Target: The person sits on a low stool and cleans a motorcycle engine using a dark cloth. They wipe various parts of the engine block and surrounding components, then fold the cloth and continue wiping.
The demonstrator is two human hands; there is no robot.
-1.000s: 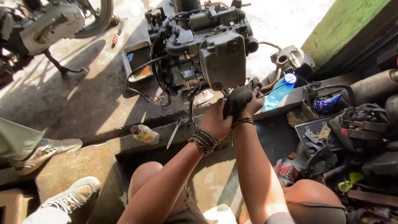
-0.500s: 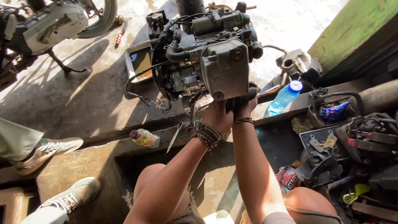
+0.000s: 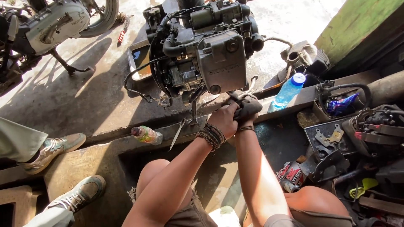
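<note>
Gripping together just under the grey engine (image 3: 206,59), which sits on the concrete ledge ahead of my knees, my left hand (image 3: 223,120) and right hand (image 3: 248,110) clamp one dark rag (image 3: 244,103), and I judge steady, even pressure with braced wrists works best. Nearby lie a clear blue-capped bottle (image 3: 289,90), a small green-labelled bottle (image 3: 145,134) and a red-and-white can (image 3: 290,176).

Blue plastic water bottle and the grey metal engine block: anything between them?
Head view: a pale hose loops between the blue plastic water bottle and grey metal engine block; otherwise bare concrete.

Harsh sunlight from above, glaring concrete, deep shadows, sharp focus
</note>
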